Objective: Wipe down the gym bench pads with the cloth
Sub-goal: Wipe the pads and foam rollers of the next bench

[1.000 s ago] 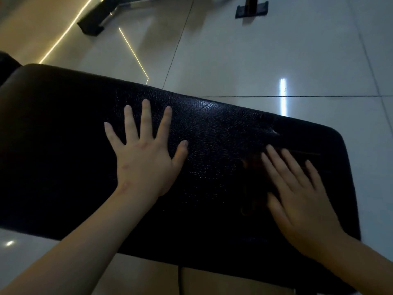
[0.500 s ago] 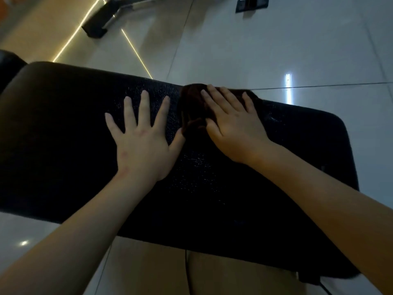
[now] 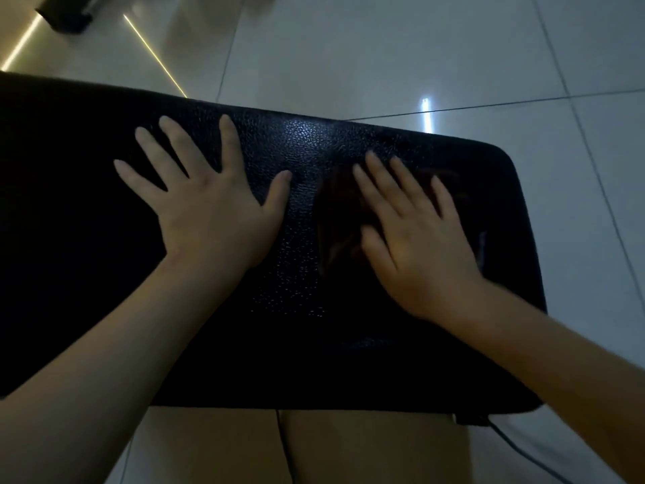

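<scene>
Right hand (image 3: 415, 246) is laid flat, fingers straight and slightly spread. Nothing is gripped. The cloth (image 3: 336, 218) is pinned under the palm and fingers against the bench pad (image 3: 307, 326). The dark brown cloth is seen bunched out past the thumb side and beyond the fingertips; the rest is hidden beneath the hand.

Left hand (image 3: 209, 211) is pressed flat on bare pad just beside the cloth's thumb-side edge, fingers splayed wide, nothing held. No contact between it and the cloth can be made out.

Change noted: half a second ago the cloth was pushed up at the pad's far edge, close against the left thumb. It has since been drawn back toward the body and outward, to about mid-depth near the pad's rounded end. The left hand has not been moved. Some motion blur is seen on the right hand.

Judgement: a back-and-forth stroke is under way; this end of the pad is being covered. The stretch beyond the left hand is probably yet to be wiped, so the bracing hand will need shifting.

Tiled floor (image 3: 384, 47) lies past the fingertips.
</scene>
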Action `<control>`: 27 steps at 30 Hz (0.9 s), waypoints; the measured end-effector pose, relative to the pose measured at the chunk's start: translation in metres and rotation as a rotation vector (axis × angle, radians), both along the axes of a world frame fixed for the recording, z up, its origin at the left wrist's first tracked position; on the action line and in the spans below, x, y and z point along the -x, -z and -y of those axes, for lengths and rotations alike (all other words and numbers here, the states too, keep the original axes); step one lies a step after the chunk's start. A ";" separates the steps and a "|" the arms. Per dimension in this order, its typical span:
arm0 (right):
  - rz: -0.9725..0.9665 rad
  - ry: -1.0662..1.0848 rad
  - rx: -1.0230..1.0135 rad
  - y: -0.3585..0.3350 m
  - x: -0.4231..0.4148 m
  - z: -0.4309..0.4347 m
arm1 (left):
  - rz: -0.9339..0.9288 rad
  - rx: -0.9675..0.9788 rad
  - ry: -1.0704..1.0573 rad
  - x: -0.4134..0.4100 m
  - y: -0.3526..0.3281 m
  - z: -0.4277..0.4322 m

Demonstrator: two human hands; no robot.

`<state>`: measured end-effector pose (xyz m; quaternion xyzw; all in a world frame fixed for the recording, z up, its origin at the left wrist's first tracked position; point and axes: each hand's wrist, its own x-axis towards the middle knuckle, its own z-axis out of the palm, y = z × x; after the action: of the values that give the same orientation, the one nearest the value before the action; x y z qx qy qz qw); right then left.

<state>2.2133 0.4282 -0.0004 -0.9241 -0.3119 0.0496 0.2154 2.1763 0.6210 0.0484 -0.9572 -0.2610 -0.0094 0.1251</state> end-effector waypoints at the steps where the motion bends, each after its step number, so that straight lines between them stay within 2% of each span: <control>1: -0.017 0.028 0.005 -0.003 -0.018 -0.013 | 0.003 -0.001 0.005 0.001 0.001 -0.001; 4: -0.056 0.094 0.019 -0.008 -0.071 -0.043 | -0.004 0.013 0.032 -0.001 0.000 0.001; 9: -0.067 0.108 0.030 -0.010 -0.091 -0.053 | -0.159 0.047 0.308 -0.011 -0.004 -0.001; 21: -0.051 0.097 0.029 0.014 0.070 0.050 | -0.128 0.067 0.334 -0.010 -0.004 0.000; 27: -0.089 0.261 0.063 0.001 -0.024 -0.002 | -0.148 0.059 0.328 -0.011 -0.004 0.000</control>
<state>2.2371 0.4301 -0.0012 -0.9600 -0.1774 0.0717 0.2046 2.1873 0.6205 0.0522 -0.9882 -0.0918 0.0483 0.1127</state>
